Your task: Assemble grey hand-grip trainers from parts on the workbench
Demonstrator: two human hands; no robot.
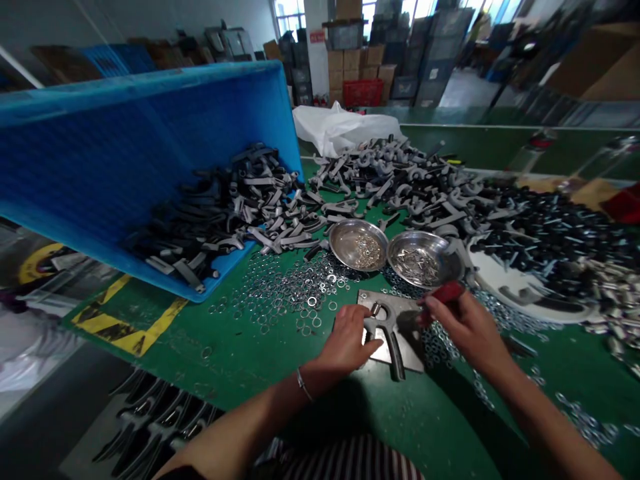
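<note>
A grey metal part with a hooked head and a dark handle lies on a flat metal plate before me. My left hand grips its head from the left, fingers on the far side and thumb on the near side. A small metal cylinder stands at the hooked end. My right hand is closed around a red-handled tool, held just right of the plate; its tip is blurred. Behind the plate are two steel bowls, one with small brass-coloured pieces, the other with small pins.
A tipped blue crate spills similar grey parts at left. More grey parts are heaped behind the bowls. Loose rings lie left, nuts right. Black pieces with bolts pile at far right, beside a white tray.
</note>
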